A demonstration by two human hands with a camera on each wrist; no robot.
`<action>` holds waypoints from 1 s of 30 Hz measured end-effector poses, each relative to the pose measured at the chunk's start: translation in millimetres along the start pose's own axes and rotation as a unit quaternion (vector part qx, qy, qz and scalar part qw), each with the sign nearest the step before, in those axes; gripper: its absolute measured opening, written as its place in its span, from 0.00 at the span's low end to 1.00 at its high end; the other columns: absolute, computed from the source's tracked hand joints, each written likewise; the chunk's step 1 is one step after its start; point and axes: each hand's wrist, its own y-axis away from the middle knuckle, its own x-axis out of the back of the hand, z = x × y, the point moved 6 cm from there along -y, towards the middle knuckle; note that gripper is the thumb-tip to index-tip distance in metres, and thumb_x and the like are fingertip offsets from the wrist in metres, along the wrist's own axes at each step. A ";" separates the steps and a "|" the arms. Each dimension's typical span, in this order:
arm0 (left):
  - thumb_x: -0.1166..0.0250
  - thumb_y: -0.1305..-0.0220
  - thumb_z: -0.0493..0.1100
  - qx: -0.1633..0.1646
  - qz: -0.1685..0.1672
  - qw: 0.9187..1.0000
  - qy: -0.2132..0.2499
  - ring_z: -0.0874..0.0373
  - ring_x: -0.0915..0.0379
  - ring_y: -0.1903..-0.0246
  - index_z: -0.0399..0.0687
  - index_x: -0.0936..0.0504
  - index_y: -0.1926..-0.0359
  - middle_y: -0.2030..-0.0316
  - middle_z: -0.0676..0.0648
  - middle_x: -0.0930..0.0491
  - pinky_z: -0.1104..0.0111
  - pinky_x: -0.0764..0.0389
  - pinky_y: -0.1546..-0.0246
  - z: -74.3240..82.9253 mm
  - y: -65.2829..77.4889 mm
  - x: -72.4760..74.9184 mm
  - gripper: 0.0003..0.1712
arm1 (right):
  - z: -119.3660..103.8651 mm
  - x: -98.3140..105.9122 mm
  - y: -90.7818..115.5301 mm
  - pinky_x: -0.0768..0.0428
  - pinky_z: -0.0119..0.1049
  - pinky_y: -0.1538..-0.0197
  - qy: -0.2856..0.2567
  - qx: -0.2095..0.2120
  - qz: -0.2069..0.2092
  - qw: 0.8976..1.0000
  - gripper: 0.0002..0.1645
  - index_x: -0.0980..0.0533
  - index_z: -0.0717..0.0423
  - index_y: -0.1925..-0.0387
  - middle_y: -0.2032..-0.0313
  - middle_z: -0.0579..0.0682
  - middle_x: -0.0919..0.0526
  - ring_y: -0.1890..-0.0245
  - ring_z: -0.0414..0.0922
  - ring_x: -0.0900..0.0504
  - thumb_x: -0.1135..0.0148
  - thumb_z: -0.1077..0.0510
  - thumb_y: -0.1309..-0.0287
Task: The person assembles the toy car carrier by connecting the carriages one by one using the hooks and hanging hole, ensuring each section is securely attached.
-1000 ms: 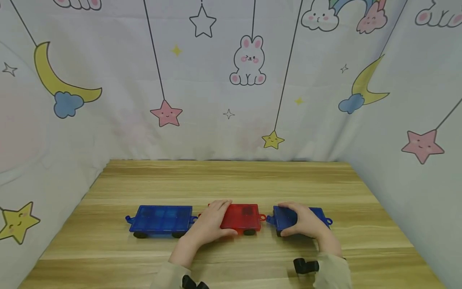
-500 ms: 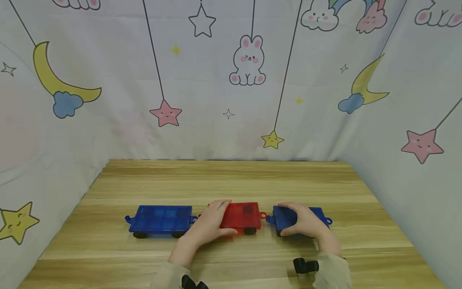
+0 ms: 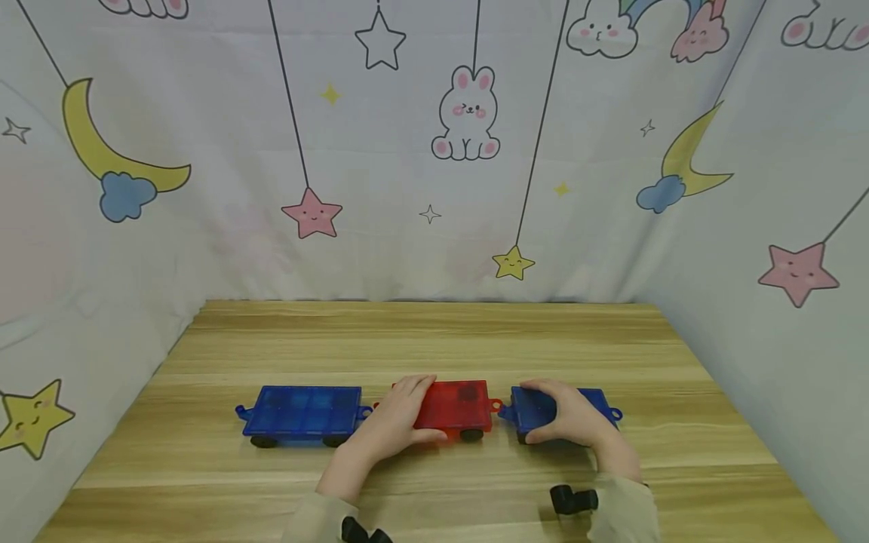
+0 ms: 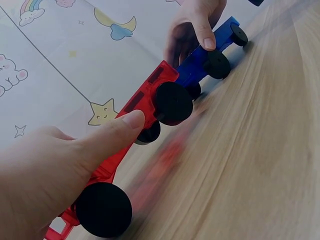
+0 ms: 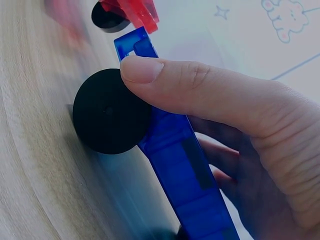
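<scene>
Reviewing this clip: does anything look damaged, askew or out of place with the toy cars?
Nothing stands out. The left blue car, red car and right blue car form a row, upright, with no visible damage. The left hand and right hand hide parts of the last two.

From my remote feed, I see the right hand [image 3: 570,413] and its blue wagon [image 3: 532,409], right of lower centre, have shifted slightly left, narrowing the gap to the red wagon [image 3: 453,407].
</scene>
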 end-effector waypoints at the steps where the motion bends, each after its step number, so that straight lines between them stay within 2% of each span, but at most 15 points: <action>1: 0.30 0.46 0.63 0.000 0.000 1.000 -0.001 0.43 0.38 0.33 0.38 0.37 0.29 0.34 0.40 0.32 0.47 0.35 0.33 0.3 0.2 0.1 0.52 | -0.1 -0.3 -0.1 0.33 0.64 0.37 0.000 0.001 0.000 1.000 0.53 0.30 0.59 0.34 0.35 0.63 0.29 0.34 0.65 0.33 0.18 0.47 0.63; 19: 0.31 0.45 0.65 0.002 -0.005 1.000 -0.003 0.43 0.39 0.32 0.38 0.38 0.29 0.33 0.40 0.33 0.48 0.35 0.32 -0.2 0.3 -0.7 0.53 | -3.3 -3.1 -4.4 0.33 0.63 0.36 0.009 0.005 -0.003 1.000 0.53 0.30 0.59 0.34 0.35 0.62 0.28 0.34 0.63 0.32 0.19 0.46 0.63; 30: 0.30 0.45 0.63 -0.008 -0.002 1.000 -0.010 0.43 0.38 0.33 0.38 0.37 0.29 0.34 0.40 0.32 0.49 0.34 0.33 1.1 -0.8 -0.4 0.52 | -3.6 -5.2 -6.1 0.32 0.62 0.36 0.009 0.015 -0.001 1.000 0.53 0.30 0.59 0.34 0.36 0.62 0.27 0.35 0.63 0.31 0.19 0.46 0.63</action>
